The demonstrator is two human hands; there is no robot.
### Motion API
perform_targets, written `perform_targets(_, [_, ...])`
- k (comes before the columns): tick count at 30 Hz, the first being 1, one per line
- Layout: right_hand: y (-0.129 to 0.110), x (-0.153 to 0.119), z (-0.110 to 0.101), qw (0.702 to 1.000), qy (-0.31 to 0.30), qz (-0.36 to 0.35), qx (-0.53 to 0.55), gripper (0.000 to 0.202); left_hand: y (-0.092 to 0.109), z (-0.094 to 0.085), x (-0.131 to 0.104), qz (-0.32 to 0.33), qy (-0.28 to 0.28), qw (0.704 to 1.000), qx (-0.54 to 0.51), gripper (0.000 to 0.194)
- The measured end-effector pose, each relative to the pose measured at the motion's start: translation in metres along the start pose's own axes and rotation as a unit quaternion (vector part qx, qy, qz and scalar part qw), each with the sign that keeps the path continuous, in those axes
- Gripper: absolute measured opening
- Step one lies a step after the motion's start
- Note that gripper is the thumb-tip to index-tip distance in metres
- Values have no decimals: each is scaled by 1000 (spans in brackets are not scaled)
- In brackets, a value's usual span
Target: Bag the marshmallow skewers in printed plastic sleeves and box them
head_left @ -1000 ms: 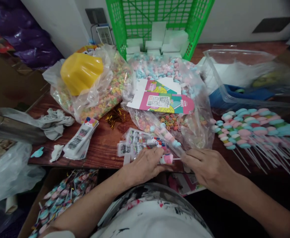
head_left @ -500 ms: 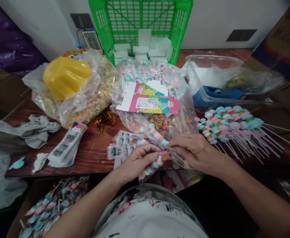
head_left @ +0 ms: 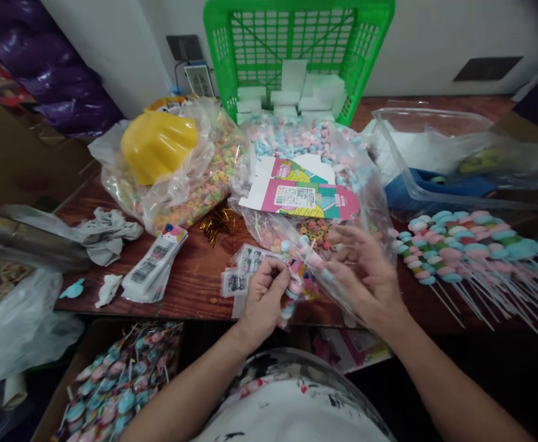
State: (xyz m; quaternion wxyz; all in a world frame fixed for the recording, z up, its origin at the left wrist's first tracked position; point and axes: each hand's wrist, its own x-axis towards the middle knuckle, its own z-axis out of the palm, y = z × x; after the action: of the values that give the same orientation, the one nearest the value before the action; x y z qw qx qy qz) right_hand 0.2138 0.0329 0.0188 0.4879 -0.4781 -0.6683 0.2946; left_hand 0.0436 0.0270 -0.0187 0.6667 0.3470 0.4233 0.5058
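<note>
My left hand (head_left: pixel 265 294) is closed round the top of a small clear packet of pink and blue marshmallow candy (head_left: pixel 290 297), near the table's front edge. A white stick end shows just above its fingers. My right hand (head_left: pixel 365 270) is raised beside it with fingers apart, blurred by motion; nothing is plainly held in it. Behind the hands lies a large clear bag of ring-shaped and marshmallow candy (head_left: pixel 315 132), with a pink and green printed card (head_left: pixel 296 199) on it. Flat printed sleeves (head_left: pixel 250 261) lie left of my left hand.
Candy skewers (head_left: pixel 462 245) lie at right, below a clear tub (head_left: pixel 439 123). A green basket (head_left: pixel 299 31) stands behind. At left are a bag with a yellow scoop (head_left: pixel 158 144), a sleeve stack (head_left: pixel 153 264) and gold ties (head_left: pixel 217 224). A box of wrapped candy (head_left: pixel 116 380) is below.
My right hand has moved away from the packet and its fingers have spread. My left hand still grips the packet. The whole view has shifted, so the table things appear farther right.
</note>
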Motion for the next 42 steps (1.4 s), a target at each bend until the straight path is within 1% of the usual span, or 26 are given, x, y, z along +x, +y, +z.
perform_targets(1, [-1,-1,4,998,23,33,41,43,2,-1,2,18,7,1000,-14,27])
perform_targets(2, [-1,-3,10,995,25,59,73,42,4,-2,3,31,6,999,-24,26])
perform_targets(3, [-1,-5,16,992,13,75,97,39,5,-2,4,42,0,999,-31,25])
perform_targets(5, [-1,-9,28,989,-14,88,121,24,6,0,3,44,-17,998,-37,23])
perform_targets(7, [-1,-11,36,989,-9,86,120,6,5,2,0,19,-32,999,-39,23])
perform_targets(8, [0,-11,38,991,3,76,107,6,4,2,-1,3,-40,998,-40,25])
perform_targets(9, [0,-10,38,995,15,57,85,10,4,3,-3,-10,-49,998,-41,28])
perform_targets(10, [0,-8,37,998,18,28,55,12,4,3,-4,-20,-61,997,-38,31])
perform_targets(13, [0,0,29,996,-17,-76,-43,12,10,0,-4,-35,-98,994,24,31])
perform_targets(14, [0,2,26,993,-30,-99,-63,13,13,-2,-4,-38,-102,992,61,33])
perform_targets(16, [0,4,23,991,-36,-110,-73,13,18,-4,-3,-34,-104,986,123,37])
perform_targets(17, [0,4,22,993,-30,-99,-60,12,20,-5,-3,-34,-105,984,140,37])
perform_targets(19, [1,3,25,999,3,-48,9,9,20,-7,-2,-54,-105,983,140,35])
perform_targets(21, [0,0,29,993,51,24,101,4,17,-7,-3,-91,-83,987,104,32])
perform_targets(22, [0,-3,32,987,70,55,135,7,14,-7,-3,-100,-66,990,78,30])
perform_targets(23, [0,-6,35,982,75,80,152,13,11,-7,-2,-94,-50,993,51,27])
perform_targets(24, [-1,-10,37,981,63,98,153,19,8,-7,-2,-75,-39,996,30,23])
perform_targets(26, [0,-18,42,986,28,113,118,19,3,-6,-2,-11,-26,999,17,14])
perform_targets(28, [1,-24,45,991,21,109,81,10,-2,-5,-3,52,-27,997,43,12])
perform_targets(30, [3,-27,45,993,37,89,67,12,-6,-4,-6,86,-35,993,74,16])
perform_targets(33, [7,-25,42,995,44,63,62,12,-10,-4,-11,86,-38,992,89,27])
perform_targets(36, [8,-24,40,997,50,45,42,10,-10,-6,-13,64,-51,990,111,30])
perform_targets(39, [7,-26,42,998,47,10,31,11,-4,-8,-12,42,-84,986,141,30])
perform_targets(42, [8,-28,45,998,40,-36,37,13,6,-9,-9,52,-109,978,169,31])
